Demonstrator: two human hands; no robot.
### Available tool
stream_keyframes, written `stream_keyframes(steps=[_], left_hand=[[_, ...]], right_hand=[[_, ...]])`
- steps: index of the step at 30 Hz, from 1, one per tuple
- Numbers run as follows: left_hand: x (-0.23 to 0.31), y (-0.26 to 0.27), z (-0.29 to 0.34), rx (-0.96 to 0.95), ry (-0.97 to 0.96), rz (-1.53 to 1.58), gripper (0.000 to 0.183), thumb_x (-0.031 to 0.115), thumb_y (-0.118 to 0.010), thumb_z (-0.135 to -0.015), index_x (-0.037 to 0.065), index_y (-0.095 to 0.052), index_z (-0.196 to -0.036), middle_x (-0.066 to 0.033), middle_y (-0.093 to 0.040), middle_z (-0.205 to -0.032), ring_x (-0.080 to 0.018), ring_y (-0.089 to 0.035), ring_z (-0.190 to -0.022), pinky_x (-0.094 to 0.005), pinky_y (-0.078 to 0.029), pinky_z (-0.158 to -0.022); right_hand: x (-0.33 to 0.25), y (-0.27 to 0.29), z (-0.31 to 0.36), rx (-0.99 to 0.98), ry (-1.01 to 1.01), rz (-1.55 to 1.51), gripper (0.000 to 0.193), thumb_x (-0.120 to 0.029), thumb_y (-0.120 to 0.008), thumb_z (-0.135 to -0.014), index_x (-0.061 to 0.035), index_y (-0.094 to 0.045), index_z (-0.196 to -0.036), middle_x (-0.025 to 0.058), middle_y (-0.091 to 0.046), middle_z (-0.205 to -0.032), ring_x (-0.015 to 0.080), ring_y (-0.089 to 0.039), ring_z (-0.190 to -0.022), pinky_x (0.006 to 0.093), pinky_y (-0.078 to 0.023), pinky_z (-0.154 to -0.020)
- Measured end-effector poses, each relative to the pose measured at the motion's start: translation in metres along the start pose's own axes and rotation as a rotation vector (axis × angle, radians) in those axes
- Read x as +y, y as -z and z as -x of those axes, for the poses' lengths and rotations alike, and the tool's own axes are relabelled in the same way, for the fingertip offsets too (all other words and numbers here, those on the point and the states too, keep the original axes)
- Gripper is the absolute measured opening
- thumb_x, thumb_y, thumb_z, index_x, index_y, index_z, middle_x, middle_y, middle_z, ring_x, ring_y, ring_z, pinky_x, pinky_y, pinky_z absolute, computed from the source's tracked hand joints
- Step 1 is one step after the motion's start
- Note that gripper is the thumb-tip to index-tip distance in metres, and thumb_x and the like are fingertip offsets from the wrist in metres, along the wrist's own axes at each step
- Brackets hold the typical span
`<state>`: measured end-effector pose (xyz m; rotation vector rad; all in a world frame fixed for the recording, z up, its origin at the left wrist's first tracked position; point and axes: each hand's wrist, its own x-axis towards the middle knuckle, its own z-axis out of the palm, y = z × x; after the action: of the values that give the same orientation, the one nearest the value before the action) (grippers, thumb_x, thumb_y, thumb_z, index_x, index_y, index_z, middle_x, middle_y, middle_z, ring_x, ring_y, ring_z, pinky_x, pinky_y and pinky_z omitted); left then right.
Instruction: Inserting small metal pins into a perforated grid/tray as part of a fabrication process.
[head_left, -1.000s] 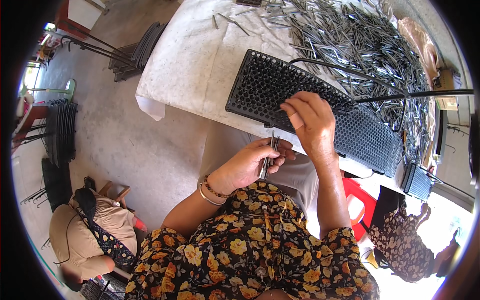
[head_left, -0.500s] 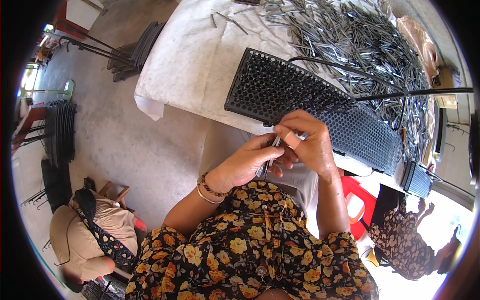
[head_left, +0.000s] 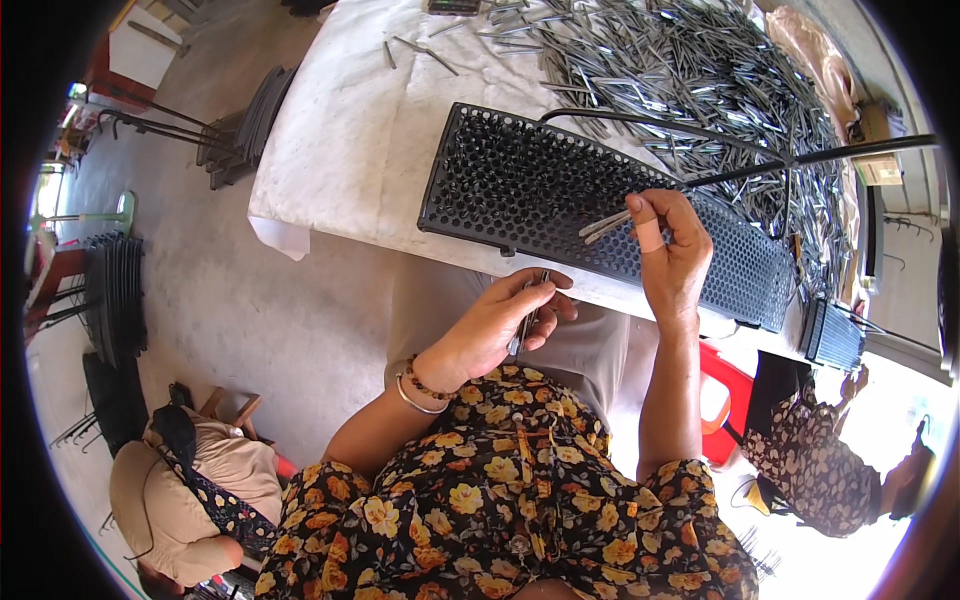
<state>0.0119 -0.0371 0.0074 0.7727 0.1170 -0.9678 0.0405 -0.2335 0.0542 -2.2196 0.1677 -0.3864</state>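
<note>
A few thin metal strips (head_left: 603, 228) are pinched between the thumb and fingers of my right hand (head_left: 677, 258), which has a tan bandage on one digit. Their free ends hang over a long black perforated rack (head_left: 735, 252) at the table's near edge. My left hand (head_left: 480, 330) is closed around a small bundle of similar metal strips (head_left: 523, 325), in front of my body and below the rack. Upright strips crowd the holes of the rack's left part; the holes at its right part look bare.
A big heap of loose metal strips (head_left: 690, 80) covers the far right of the white-covered table (head_left: 340, 150). The rack's black rod handle (head_left: 860, 152) sticks out to the right. Stacked racks (head_left: 245, 130) stand at left. People sit at lower left (head_left: 195, 490) and lower right (head_left: 825, 465).
My right hand has left my left hand and moved right and upward over the rack, carrying a few strips. The left hand keeps its bundle in nearly the same place.
</note>
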Motion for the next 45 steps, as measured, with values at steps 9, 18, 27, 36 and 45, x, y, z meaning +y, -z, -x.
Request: stream_keyframes(steps=[9,18,27,36,45], left_hand=[[-0.008,-0.002,0.001,-0.003,0.030,0.023,0.027,0.013,-0.041,-0.096,-0.001,-0.050,-0.117,-0.0127,-0.061,-0.098,-0.0104,-0.053,-0.074,-0.0231,-0.043,-0.058],[-0.004,0.000,0.000,-0.081,0.047,0.128,0.033,0.008,-0.039,-0.093,-0.005,-0.049,-0.122,-0.0187,-0.062,-0.108,-0.0211,-0.061,-0.094,-0.0313,-0.051,-0.076],[-0.008,0.003,0.000,-0.063,0.058,0.146,0.033,0.007,-0.041,-0.092,-0.006,-0.049,-0.121,-0.0168,-0.062,-0.105,-0.0200,-0.061,-0.092,-0.0314,-0.052,-0.077],[-0.007,0.002,-0.002,-0.063,0.101,0.136,0.031,0.007,-0.041,-0.091,-0.006,-0.051,-0.118,-0.0205,-0.061,-0.111,-0.0238,-0.061,-0.101,-0.0335,-0.052,-0.083],[-0.010,0.005,-0.004,-0.077,0.113,0.164,0.030,0.008,-0.042,-0.090,-0.005,-0.053,-0.115,-0.0212,-0.060,-0.114,-0.0240,-0.061,-0.104,-0.0328,-0.052,-0.084]], right_hand=[[0.007,-0.020,-0.006,0.056,0.432,0.097,0.011,-0.006,-0.072,-0.076,-0.0011,-0.065,-0.084,0.0102,-0.064,-0.083,0.0256,-0.062,-0.072,0.0329,-0.050,-0.063],[0.015,-0.026,-0.008,0.109,0.641,0.159,0.015,-0.008,-0.075,-0.072,-0.0038,-0.066,-0.082,0.0072,-0.064,-0.084,0.0242,-0.061,-0.071,0.0326,-0.048,-0.062],[0.019,-0.021,-0.015,0.008,0.736,0.130,0.019,-0.007,-0.076,-0.069,-0.0043,-0.065,-0.085,0.0067,-0.064,-0.086,0.0238,-0.061,-0.072,0.0325,-0.048,-0.062],[0.025,-0.023,-0.025,-0.029,0.747,0.096,0.022,-0.008,-0.077,-0.068,-0.0043,-0.066,-0.086,0.0063,-0.064,-0.088,0.0231,-0.062,-0.075,0.0324,-0.049,-0.063],[0.029,-0.020,-0.019,-0.020,0.736,0.071,0.022,-0.009,-0.077,-0.067,-0.0046,-0.066,-0.086,0.0072,-0.065,-0.088,0.0232,-0.062,-0.074,0.0328,-0.049,-0.063]])
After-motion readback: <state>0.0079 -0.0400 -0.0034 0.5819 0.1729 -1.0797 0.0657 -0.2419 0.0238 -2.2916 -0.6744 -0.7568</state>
